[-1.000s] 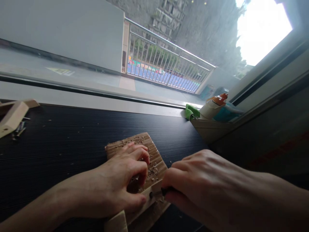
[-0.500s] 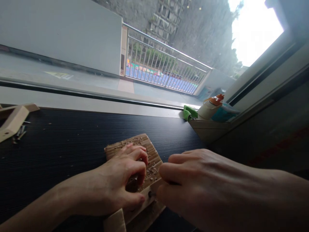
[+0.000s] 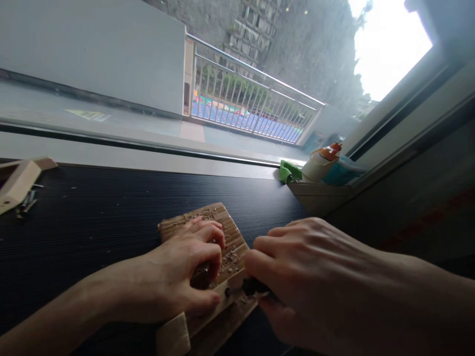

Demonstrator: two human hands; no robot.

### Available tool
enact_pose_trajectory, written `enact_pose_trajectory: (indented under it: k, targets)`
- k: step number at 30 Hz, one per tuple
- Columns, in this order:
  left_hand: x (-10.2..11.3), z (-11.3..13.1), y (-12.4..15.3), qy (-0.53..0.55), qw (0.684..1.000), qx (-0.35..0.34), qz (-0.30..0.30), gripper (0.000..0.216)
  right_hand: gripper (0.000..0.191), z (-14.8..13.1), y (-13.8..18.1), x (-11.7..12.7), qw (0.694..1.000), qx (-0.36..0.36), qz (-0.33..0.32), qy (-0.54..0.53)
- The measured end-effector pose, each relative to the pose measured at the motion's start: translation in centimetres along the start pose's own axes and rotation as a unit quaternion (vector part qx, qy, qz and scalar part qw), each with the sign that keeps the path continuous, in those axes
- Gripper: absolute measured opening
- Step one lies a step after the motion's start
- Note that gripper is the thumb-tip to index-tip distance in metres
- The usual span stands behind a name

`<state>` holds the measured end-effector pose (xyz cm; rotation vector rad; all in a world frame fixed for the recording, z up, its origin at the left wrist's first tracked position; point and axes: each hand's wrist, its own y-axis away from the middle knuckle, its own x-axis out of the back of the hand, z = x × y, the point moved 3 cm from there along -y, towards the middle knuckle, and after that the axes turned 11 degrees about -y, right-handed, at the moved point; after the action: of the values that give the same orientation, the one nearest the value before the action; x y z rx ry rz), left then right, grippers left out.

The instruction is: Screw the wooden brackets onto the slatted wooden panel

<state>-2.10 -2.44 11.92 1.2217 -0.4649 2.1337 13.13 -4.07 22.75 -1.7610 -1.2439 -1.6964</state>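
Note:
My left hand (image 3: 181, 282) is curled over a pale wooden strip (image 3: 208, 309) that lies across a ridged cardboard pad (image 3: 218, 227), pressing it down. Wood chips are scattered over the pad near my fingers. My right hand (image 3: 308, 282) is closed round a dark-handled tool (image 3: 252, 287) whose tip touches the side of the wooden strip. Most of the tool is hidden inside my fist. Both hands sit close together near the front edge of the dark ribbed table (image 3: 92, 227).
At the far left lie a light wooden piece (image 3: 17, 185) and a few screws (image 3: 25, 203). A white bottle with an orange cap (image 3: 321, 163), a green cloth (image 3: 289, 171) and a blue item rest in a tray at the back right, under the window.
My right hand shifted slightly back and forth against the strip's side; the tool's dark handle shows again below my fingers. My left hand has kept its hold.

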Motion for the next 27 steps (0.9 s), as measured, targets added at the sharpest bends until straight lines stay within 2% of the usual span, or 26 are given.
enact_pose_trajectory:
  k: [5, 8, 13, 15, 18, 22, 27]
  targets:
    - [0.0, 0.1, -0.1, 0.001, 1.000, -0.011, 0.017, 0.013, 0.011, -0.7, -0.1, 1.1, 0.994, 0.067, -0.072, -0.053]
    - [-0.2, -0.2, 0.0, 0.003, 1.000, -0.003, 0.020, 0.014, 0.013, -0.4, -0.1, 0.9, 0.990, 0.079, -0.090, -0.069]
    - [-0.5, -0.7, 0.2, -0.005, 1.000, 0.011, 0.008, 0.016, 0.007, 0.9, 0.1, -0.6, 0.997, 0.066, 0.012, -0.030]
    - [-0.5, -0.7, 0.2, -0.009, 1.000, 0.012, 0.006, 0.017, 0.006, 1.1, 0.2, -1.1, 0.997, 0.069, 0.030, -0.003]
    - [-0.4, -0.6, 0.1, -0.003, 1.000, 0.009, 0.006, 0.016, 0.007, 0.9, 0.0, -1.1, 0.998, 0.060, 0.035, 0.011]
    - [0.0, -0.1, 0.0, 0.010, 1.000, -0.002, 0.011, 0.012, 0.010, 0.4, -0.3, 0.0, 0.999, 0.025, 0.033, -0.012]
    - [0.1, -0.1, 0.0, 0.016, 1.000, 0.017, -0.001, 0.015, 0.013, -0.2, -0.4, 1.1, 0.998, 0.057, -0.006, -0.024]
